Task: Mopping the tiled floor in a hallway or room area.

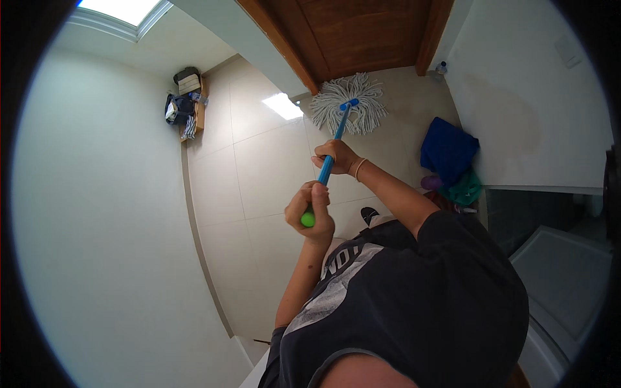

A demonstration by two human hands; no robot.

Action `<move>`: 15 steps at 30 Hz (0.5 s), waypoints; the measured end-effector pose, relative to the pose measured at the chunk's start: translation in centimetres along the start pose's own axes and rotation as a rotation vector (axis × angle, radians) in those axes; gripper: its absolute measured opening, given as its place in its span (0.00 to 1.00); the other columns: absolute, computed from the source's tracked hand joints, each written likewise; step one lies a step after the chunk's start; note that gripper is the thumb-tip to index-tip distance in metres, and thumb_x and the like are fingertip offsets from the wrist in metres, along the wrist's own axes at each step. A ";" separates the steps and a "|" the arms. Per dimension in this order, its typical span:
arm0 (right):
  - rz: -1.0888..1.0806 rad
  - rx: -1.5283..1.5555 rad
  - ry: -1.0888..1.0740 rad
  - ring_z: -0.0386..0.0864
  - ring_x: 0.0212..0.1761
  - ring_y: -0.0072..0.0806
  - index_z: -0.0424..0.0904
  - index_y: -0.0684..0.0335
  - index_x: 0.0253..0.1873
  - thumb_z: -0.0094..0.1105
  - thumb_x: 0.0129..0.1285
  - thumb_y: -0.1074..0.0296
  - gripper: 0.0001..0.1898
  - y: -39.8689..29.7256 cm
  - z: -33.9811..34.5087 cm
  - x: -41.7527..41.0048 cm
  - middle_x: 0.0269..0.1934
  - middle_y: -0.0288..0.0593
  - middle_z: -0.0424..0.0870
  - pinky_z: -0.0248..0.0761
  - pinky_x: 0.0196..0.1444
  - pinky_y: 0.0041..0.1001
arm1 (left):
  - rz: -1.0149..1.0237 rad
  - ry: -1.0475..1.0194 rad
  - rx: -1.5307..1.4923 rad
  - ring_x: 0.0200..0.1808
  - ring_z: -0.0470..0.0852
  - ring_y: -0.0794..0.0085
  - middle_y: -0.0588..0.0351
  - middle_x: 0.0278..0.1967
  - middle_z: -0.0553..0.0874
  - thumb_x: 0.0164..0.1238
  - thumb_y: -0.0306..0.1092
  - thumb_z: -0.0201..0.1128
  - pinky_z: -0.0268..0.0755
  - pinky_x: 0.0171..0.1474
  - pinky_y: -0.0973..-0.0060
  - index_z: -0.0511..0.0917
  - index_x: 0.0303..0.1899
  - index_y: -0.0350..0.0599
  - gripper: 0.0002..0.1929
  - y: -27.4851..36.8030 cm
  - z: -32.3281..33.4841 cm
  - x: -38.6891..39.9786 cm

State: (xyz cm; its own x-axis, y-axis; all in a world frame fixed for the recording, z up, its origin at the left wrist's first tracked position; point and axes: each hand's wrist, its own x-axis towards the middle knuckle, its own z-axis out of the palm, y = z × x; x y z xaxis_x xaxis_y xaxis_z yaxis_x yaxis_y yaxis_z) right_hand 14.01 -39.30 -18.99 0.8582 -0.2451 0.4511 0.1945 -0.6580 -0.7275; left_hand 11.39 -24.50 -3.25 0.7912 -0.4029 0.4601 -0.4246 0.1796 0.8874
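Both hands grip a string mop by its blue handle [342, 122]. My left hand [310, 211] is wrapped around the upper end, where a green cap [307, 219] shows between thumb and fingers. Further down the shaft, my right hand [339, 156] closes around it; a thin band circles that wrist. The white mop head [368, 114] lies spread on the tiled floor [271, 169] beside the wooden door [373, 34], its strands fanned out around a blue clamp [349, 104].
A plastic bottle [441, 68] stands in the corner right of the door. Blue cloth [449, 150] and a green bag [463, 188] are heaped by the right wall. Along the left wall sits a cardboard box [200, 119] with bags [179, 109]. A shoe [369, 214] shows below me.
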 end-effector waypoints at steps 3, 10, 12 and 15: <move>0.014 0.060 0.069 0.76 0.20 0.49 0.70 0.60 0.18 0.60 0.56 0.60 0.16 -3.1 -0.6 -0.1 0.16 0.49 0.75 0.69 0.23 0.39 | -0.080 0.000 -0.012 0.19 0.74 0.76 0.52 0.17 0.77 0.67 0.22 0.55 0.68 0.24 0.79 0.70 0.21 0.34 0.13 3.2 -1.1 1.0; 0.016 0.070 0.061 0.75 0.16 0.47 0.68 0.59 0.16 0.62 0.54 0.61 0.17 -4.4 -0.2 -0.8 0.13 0.48 0.72 0.68 0.21 0.39 | 0.075 0.014 -0.111 0.18 0.73 0.75 0.49 0.17 0.77 0.68 0.22 0.51 0.66 0.23 0.79 0.68 0.22 0.36 0.12 3.3 -1.6 0.3; 0.020 0.048 0.053 0.75 0.17 0.48 0.69 0.59 0.16 0.62 0.54 0.60 0.17 -2.8 -0.2 -0.4 0.13 0.49 0.72 0.68 0.22 0.39 | 0.035 0.015 -0.063 0.18 0.73 0.75 0.49 0.18 0.78 0.67 0.22 0.52 0.66 0.23 0.79 0.68 0.22 0.36 0.12 2.0 -1.1 0.1; 0.016 0.021 0.029 0.76 0.19 0.49 0.70 0.60 0.17 0.60 0.55 0.61 0.16 -1.5 -0.1 -0.1 0.14 0.50 0.73 0.69 0.22 0.39 | -0.034 0.030 -0.039 0.18 0.74 0.76 0.49 0.19 0.80 0.66 0.22 0.54 0.66 0.24 0.81 0.69 0.20 0.35 0.13 0.9 -0.7 -0.2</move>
State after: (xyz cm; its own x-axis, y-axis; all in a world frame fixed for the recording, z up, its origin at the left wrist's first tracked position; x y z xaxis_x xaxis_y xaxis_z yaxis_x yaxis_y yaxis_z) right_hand 13.58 -38.29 -17.89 0.8471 -0.2767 0.4538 0.1906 -0.6388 -0.7454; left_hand 11.16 -23.59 -2.52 0.8178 -0.3828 0.4297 -0.3804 0.2009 0.9028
